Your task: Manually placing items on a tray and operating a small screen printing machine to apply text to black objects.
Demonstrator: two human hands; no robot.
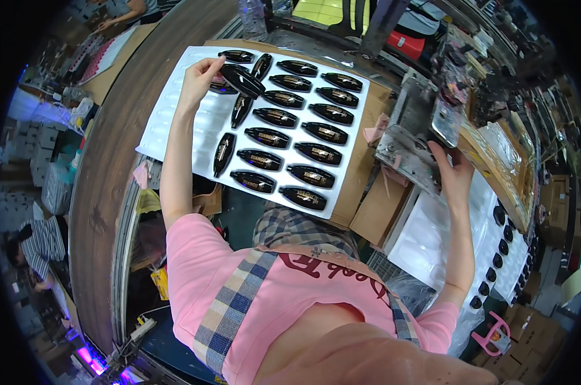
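Note:
My left hand (198,82) pinches one end of a glossy black, boat-shaped plastic piece (242,80), raised over other pieces at the upper left of a white moulded tray (197,138). Two columns of similar black pieces (267,137) with gold print lie in the tray, and a few more rest at odd angles beside them. Over at the right, my right hand (454,172) has thumb and fingers apart, by the edge of a stained metal fixture (409,160). The lower end of a silver block (446,122) is close to its fingertips. Whether they touch it I cannot tell.
Under the tray lies cardboard (361,186). A wood-framed screen (496,160) slants beside the fixture. More white trays (425,240) with small black parts stand at right. A long brown belt (101,192) runs along the left. Other people work farther off at left.

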